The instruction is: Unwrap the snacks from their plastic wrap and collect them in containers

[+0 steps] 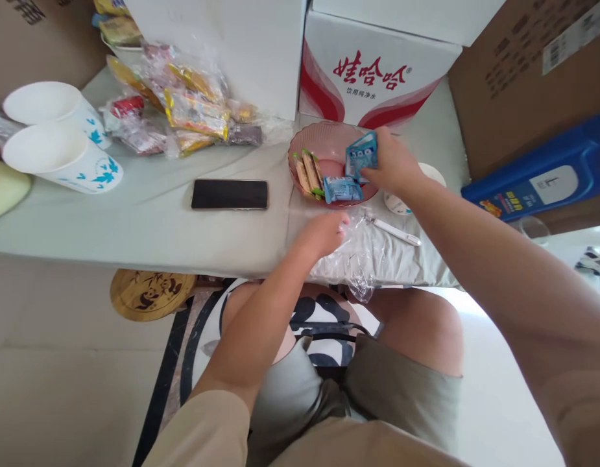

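Observation:
A blue snack packet (360, 157) is gripped between the thumb and fingers of my right hand (391, 162), over the right side of a pink translucent bowl (324, 135). Inside the bowl lie another blue packet (342, 189) and a few slim snacks in clear wrappers with green ends (308, 172). My left hand (327, 232) is closed on a crumpled clear plastic bag (360, 256), just in front of the bowl. The bag hangs partly over the table's front edge. Right of it rests a slim white-handled tool (394, 231) whose kind I cannot make out.
A black phone (229, 194) lies left of the bowl. Wrapped snacks (197, 117) are heaped behind it, beside two paper cups (61, 155). A white carton (372, 78) stands behind the bowl, a blue container (538, 172) at the right. My right wrist partly covers another paper cup (396, 203).

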Demonstrator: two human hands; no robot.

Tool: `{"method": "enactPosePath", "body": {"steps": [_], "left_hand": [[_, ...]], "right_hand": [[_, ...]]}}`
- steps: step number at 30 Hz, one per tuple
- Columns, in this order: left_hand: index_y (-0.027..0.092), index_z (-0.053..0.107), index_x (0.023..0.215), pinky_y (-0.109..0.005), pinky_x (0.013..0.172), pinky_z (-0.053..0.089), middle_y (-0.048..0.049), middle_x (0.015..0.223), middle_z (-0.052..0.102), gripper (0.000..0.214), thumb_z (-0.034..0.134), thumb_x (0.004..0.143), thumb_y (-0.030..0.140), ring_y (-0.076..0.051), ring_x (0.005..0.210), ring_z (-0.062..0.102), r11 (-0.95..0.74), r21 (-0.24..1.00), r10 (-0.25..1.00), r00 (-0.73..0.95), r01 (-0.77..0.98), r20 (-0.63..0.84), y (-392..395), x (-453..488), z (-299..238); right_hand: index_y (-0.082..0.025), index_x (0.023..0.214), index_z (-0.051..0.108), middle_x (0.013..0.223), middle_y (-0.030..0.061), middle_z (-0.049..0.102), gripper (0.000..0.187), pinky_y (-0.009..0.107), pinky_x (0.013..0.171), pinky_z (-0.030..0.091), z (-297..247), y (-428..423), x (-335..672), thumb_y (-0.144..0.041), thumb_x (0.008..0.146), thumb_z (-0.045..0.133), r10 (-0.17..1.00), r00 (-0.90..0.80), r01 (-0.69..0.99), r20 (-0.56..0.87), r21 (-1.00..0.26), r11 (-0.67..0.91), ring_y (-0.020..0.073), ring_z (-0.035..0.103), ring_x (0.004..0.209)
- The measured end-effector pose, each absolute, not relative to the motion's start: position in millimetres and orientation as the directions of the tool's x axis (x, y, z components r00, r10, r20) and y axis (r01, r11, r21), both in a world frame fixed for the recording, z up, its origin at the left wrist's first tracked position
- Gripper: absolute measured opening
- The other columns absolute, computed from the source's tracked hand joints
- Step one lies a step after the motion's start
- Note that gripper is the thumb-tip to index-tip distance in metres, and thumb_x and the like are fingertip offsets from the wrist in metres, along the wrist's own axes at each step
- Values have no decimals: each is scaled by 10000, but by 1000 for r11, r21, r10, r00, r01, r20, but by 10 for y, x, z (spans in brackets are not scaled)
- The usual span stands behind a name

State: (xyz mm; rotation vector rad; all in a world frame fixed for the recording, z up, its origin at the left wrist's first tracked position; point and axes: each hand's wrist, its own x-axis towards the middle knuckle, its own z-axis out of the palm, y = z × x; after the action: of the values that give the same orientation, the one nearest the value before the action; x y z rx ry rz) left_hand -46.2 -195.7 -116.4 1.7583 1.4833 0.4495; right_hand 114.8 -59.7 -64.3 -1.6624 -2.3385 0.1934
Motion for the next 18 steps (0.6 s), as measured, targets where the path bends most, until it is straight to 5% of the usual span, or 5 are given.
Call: {"method": "enactPosePath", "body": {"steps": [8, 18], "left_hand": [[206, 687, 1243, -351, 969, 514, -77, 1118, 768, 388, 512, 907, 120, -236, 1071, 685, -116, 700, 929, 326, 705, -174, -1955, -437, -1145], [220, 690, 1253, -349, 1001, 517, -60, 1239, 750, 434, 463, 906, 93, -245, 1159, 672, -143, 711, 943, 313, 688, -114, -1947, -446, -1225]], "right_hand": [[-192, 1358, 535, 1445, 194, 514, 472, 583, 981, 460, -706, -564, 888, -247, 894, 605, 901, -432, 901, -43, 24, 434, 399, 536, 1261], [-105, 1256, 607, 1212, 171, 648, 338, 436, 997, 451, -907, -399, 961, -299, 1013, 474, 861, -491, 849, 136, -147, 507, 284, 576, 1163]]}}
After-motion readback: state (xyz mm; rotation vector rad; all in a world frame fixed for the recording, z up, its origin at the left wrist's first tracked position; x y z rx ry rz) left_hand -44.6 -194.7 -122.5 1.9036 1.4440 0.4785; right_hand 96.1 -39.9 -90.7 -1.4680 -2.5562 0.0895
